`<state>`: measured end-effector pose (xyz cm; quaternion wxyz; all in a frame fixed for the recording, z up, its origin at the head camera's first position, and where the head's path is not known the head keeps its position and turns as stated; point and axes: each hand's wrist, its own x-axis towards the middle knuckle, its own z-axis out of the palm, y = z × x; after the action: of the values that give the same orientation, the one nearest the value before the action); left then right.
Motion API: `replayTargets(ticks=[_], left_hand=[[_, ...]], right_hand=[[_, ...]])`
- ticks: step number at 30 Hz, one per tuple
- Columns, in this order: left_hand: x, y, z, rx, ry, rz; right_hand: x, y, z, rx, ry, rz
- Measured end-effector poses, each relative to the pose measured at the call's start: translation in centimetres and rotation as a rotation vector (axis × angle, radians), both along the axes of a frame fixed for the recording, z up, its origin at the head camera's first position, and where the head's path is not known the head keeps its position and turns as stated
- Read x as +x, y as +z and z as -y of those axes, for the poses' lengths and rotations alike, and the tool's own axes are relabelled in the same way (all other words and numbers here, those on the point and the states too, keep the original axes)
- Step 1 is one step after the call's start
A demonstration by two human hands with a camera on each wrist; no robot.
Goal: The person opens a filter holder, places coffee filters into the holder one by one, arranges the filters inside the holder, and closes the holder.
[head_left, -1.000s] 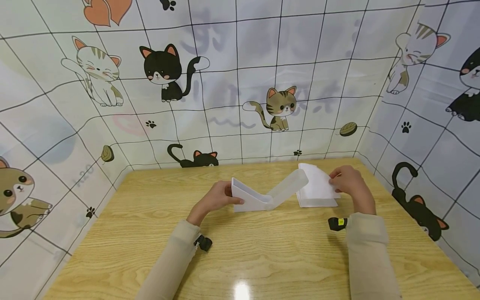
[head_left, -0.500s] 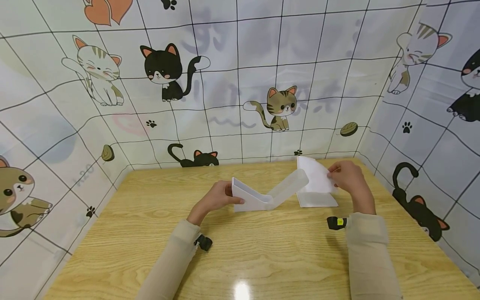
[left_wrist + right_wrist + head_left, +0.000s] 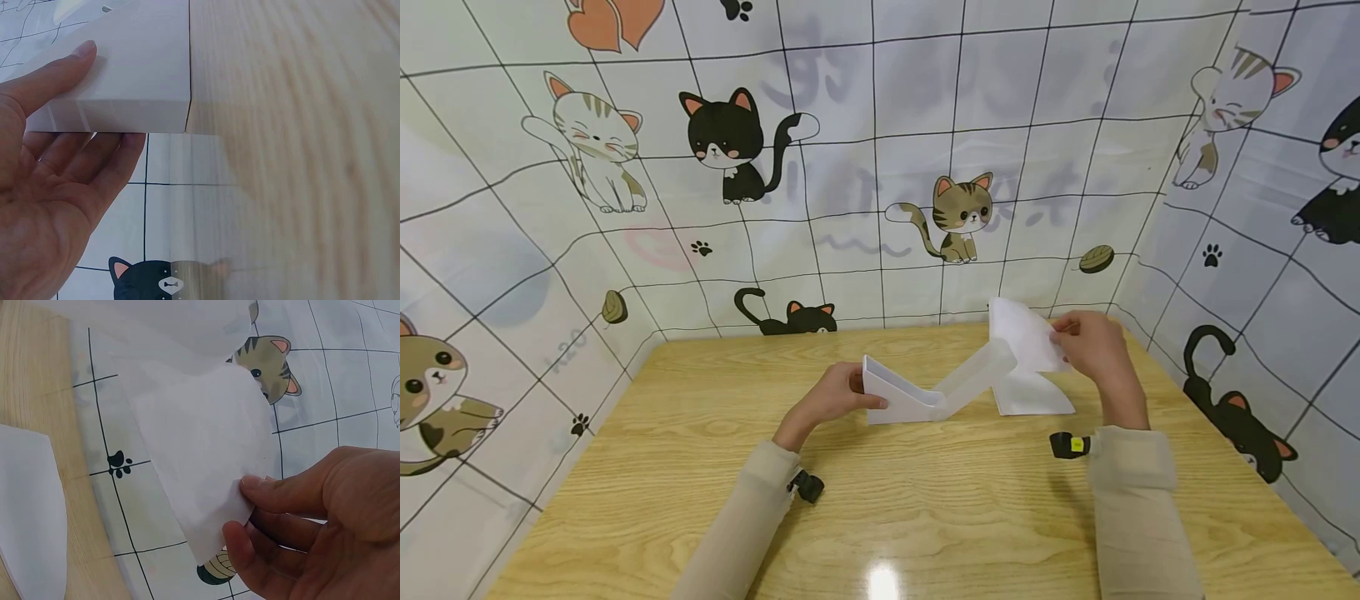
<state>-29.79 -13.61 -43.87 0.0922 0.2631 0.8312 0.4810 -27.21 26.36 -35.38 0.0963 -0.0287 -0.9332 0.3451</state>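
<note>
Head, left hand (image 3: 829, 397): I see it gripping one end of the white holder (image 3: 906, 408), just below frame centre.
Head, right hand (image 3: 1092, 346): right of centre, pinching a white sheet (image 3: 1026, 333); below it, more paper (image 3: 1032, 397) lies on the wooden table (image 3: 940, 500).
Left wrist, white holder: upper left; I have the thumb (image 3: 59, 72) across its broad face.
Right wrist, white sheet: mid-frame, its edge caught by the right hand at lower right.

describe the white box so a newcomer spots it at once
Over the wooden table, find the left hand. It grips one end of the white box; a pale flap slants up at the other end. Unlike the thin paper in the right hand, the box has upright walls.
</note>
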Motion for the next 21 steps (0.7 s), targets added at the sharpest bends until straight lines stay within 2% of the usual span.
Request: replayTargets(ticks=[12,21], left_hand=[[-0.2,0.0,0.0,-0.012,-0.007,-0.002],[-0.1,-0.2,0.1,-0.011,-0.002,-0.013]], right_hand=[[0.4,1.0,1.6,0.039,-0.039,-0.110],[0.6,1.5,2.3,0.021,-0.061,-0.163]])
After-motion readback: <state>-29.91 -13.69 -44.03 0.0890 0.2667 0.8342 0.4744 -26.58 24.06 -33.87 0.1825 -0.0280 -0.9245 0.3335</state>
